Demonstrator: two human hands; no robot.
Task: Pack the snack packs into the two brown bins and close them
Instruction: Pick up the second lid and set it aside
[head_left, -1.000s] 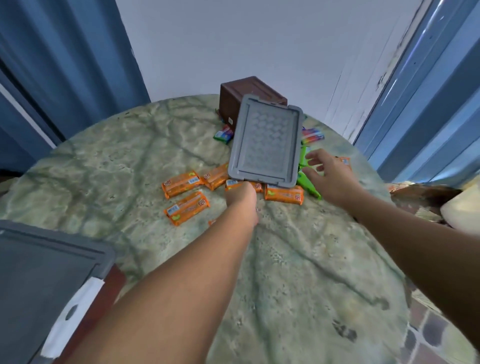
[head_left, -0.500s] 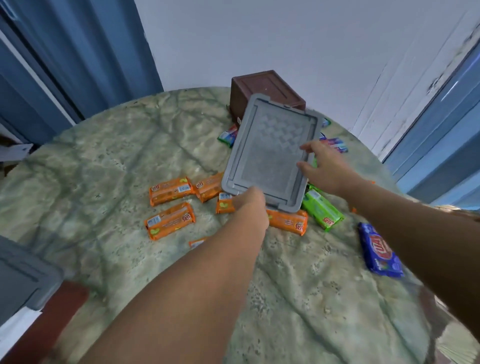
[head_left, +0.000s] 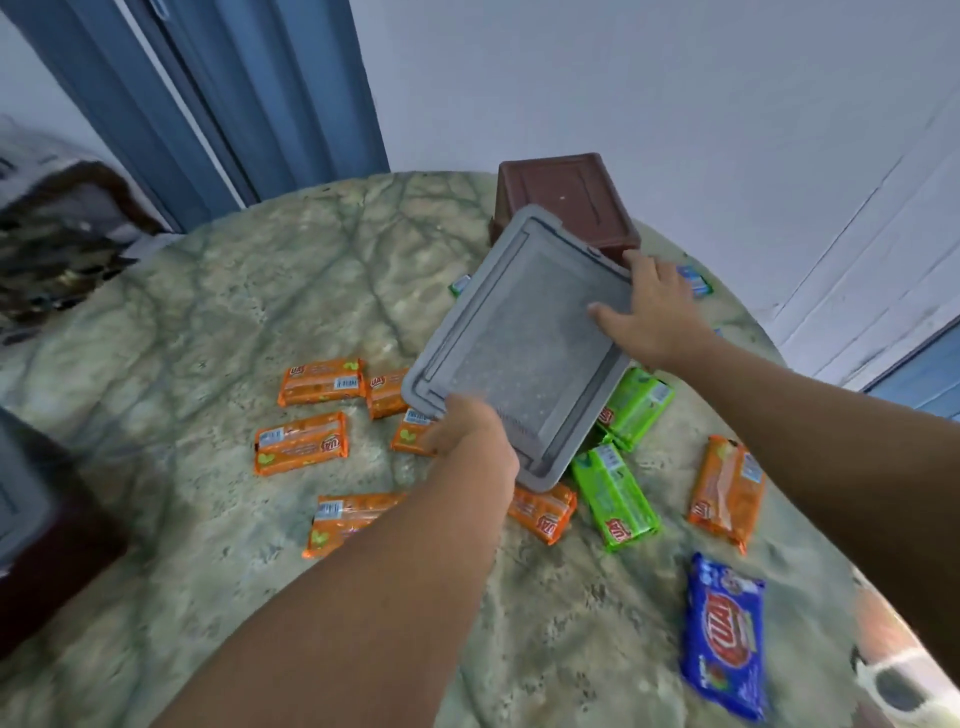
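Note:
A grey bin lid (head_left: 519, 343) is held tilted above the table. My left hand (head_left: 470, 434) grips its near edge and my right hand (head_left: 652, 306) holds its far right edge, thumb across the top. Behind the lid a brown bin (head_left: 563, 200) stands upside down. Several orange snack packs (head_left: 319, 382) lie under and left of the lid; two green packs (head_left: 615, 496) lie to its right, with another orange pack (head_left: 727, 491) and a blue pack (head_left: 724, 634) further right. A second brown bin (head_left: 57, 566) with a grey lid shows at the left edge.
The round marbled table (head_left: 208, 312) fills the view; its right edge curves close to the blue pack. Small blue and green packs (head_left: 693, 280) peek out behind my right hand. A white wall and blue door frames stand behind the table.
My right hand has moved up the lid's right edge to its far corner. The lid has swung and tilted slightly toward the left. The view has shifted, showing more packs on the right.

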